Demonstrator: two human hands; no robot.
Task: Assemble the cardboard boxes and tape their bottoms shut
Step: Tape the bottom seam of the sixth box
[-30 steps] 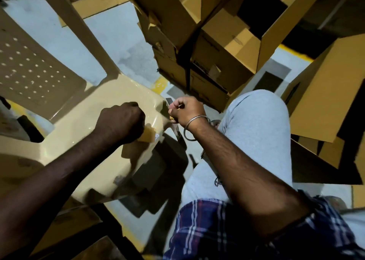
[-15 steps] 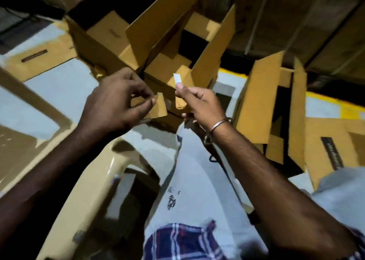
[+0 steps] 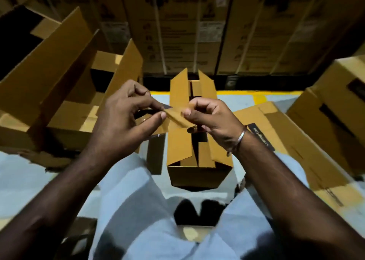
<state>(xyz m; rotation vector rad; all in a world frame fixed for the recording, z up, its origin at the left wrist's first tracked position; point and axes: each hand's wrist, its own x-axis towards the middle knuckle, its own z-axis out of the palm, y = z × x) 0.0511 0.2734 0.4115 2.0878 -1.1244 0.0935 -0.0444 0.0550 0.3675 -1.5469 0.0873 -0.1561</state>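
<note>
Both hands up over the lap, pinching 1 short strip of brown tape (image 3: 176,115) between them: left hand (image 3: 126,119) grasps its left end, right hand (image 3: 209,119) its right end, thumb and forefinger each. Narrow cardboard box (image 3: 194,157) sits just beyond the knees, flaps up. More open boxes (image 3: 65,85) far left.

A narrow brown cardboard box (image 3: 197,157) stands on the floor, its long flaps raised and parted over a dark interior. Above it a short, creased strip of brown tape (image 3: 175,114) is held nearly level. Larger open cardboard boxes (image 3: 59,78) with upright flaps lie to the left, and a closed one (image 3: 335,109) to the right.
</note>
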